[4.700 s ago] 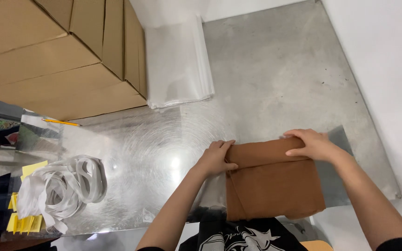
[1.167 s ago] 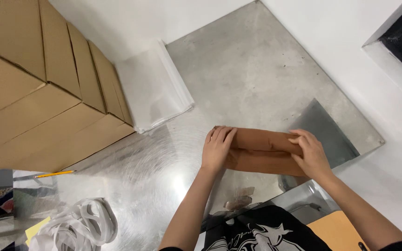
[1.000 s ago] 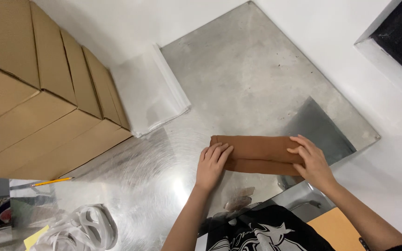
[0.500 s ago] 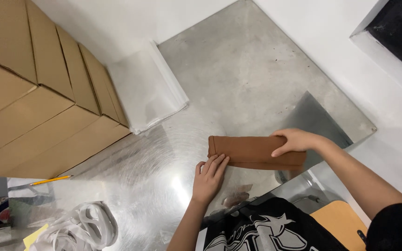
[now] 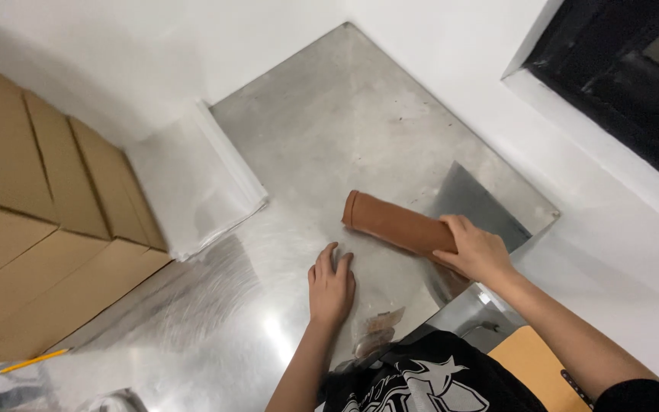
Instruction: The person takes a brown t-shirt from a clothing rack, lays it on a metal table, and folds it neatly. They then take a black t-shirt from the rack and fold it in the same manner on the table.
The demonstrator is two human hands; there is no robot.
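Bare steel table [image 5: 360, 130] lies open ahead; cardboard boxes [image 5: 32, 229] block the left.

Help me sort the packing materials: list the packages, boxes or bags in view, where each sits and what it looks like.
Cardboard boxes: stacked at the table's left edge, plain brown, rectangular.
Clear plastic bags: flat stack beside the boxes near the wall, translucent white.
Folded brown cloth: long, rolled-looking bundle on the metal table, under the right hand; the left hand lies flat on the table beside it.
No labels, signs or screens visible.

brown cloth [image 5: 394, 222] now rolled, left hand [image 5: 331, 286] off it
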